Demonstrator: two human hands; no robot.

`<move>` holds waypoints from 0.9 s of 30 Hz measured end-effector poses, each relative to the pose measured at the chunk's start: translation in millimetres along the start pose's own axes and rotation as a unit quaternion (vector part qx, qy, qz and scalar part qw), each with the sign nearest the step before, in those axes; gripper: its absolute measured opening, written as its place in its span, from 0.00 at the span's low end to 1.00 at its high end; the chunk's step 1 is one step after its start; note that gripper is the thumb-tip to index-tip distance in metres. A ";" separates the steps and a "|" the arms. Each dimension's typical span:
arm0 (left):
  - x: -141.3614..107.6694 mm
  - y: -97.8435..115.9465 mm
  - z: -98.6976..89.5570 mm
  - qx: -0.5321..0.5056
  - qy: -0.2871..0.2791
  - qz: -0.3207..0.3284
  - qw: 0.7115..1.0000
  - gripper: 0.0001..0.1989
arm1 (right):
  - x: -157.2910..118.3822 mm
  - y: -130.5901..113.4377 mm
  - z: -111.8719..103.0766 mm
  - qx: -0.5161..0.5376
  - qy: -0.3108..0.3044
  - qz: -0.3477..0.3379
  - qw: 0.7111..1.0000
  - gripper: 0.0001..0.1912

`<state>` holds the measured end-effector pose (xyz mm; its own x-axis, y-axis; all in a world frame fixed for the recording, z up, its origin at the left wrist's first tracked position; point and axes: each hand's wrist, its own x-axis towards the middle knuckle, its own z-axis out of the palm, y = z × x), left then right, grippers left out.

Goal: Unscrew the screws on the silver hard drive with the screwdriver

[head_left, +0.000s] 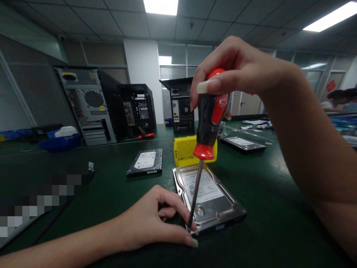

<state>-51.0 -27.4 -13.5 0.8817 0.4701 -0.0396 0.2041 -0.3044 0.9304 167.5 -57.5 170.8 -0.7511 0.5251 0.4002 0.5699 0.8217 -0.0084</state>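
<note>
My right hand [231,70] is wrapped round the red and black handle of a screwdriver [208,115] from above. Its shaft slants down to the near left corner of a silver hard drive [206,190] lying label up. At that corner my left hand [156,216] is closed, index finger and thumb gripping the drive's edge close around the screwdriver tip. The screw under the tip is too hidden to make out. Right behind the drive stands a yellow plastic bin [185,150].
Other hard drives lie on the green table [111,186]: one left [146,162], one right [243,144]. Computer cases [92,104] stand at the back, with another screwdriver [146,136] and a blue tray [60,142]. People [338,98] sit far right.
</note>
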 end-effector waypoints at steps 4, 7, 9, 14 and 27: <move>-0.1 -0.1 0.5 -0.009 0.009 -0.005 1.000 0.06 | 0.1 -0.3 -0.2 -0.012 0.014 0.004 1.000 0.26; -0.4 0.5 0.8 -0.014 0.008 -0.007 1.000 0.06 | -0.1 -0.3 0.0 -0.003 0.009 0.008 1.000 0.26; -0.5 0.4 0.8 -0.014 0.004 -0.004 1.000 0.06 | -0.1 0.0 0.4 0.000 0.010 0.015 1.000 0.26; 0.0 -0.5 0.4 -0.027 -0.003 0.002 1.000 0.06 | 0.9 0.4 1.0 0.009 0.005 0.019 1.000 0.25; -1.6 -2.7 -1.2 -0.023 -0.021 0.008 0.999 0.06 | 0.0 -0.8 1.6 0.016 -0.012 0.017 1.000 0.24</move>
<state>-53.4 -26.4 -15.5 0.9020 0.4301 -0.0391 0.1711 -0.2729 0.9467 166.5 -57.8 169.4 -0.7402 0.5573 0.3762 0.5840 0.8102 -0.0511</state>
